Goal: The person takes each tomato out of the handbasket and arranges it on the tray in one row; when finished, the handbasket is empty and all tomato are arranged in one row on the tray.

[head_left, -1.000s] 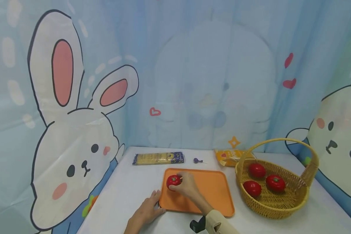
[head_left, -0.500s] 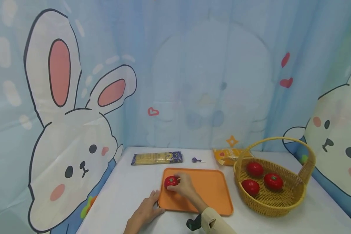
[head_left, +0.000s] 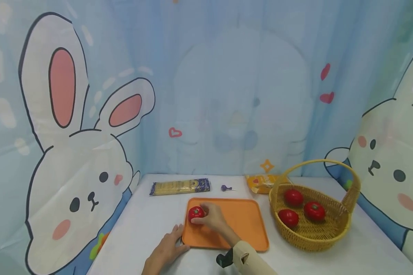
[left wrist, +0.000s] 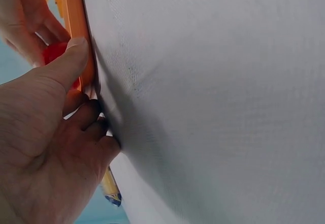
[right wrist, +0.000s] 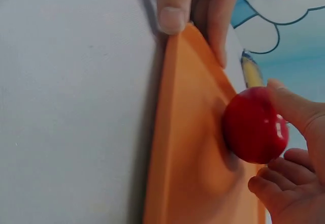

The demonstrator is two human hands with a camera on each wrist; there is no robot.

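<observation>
On the left part of an orange tray, a glossy red tomato with a green top stands near the far left corner. My right hand holds it from the right, thumb on one side and fingers on the other, as the right wrist view also shows. My left hand grips the tray's near left corner, its thumb on the front edge and fingers along the left side. In the left wrist view that thumb lies against the tray's rim, while the tomato is mostly hidden behind it.
A yellow wicker basket with a tall handle stands right of the tray, with three red tomatoes inside. Behind the tray lie a spaghetti pack, a purple lollipop and an orange snack bag. A rabbit-print curtain hangs behind the table.
The whole head view has shifted, so everything appears farther left. Both hands and the tomato keep nearly the same places on the tray.
</observation>
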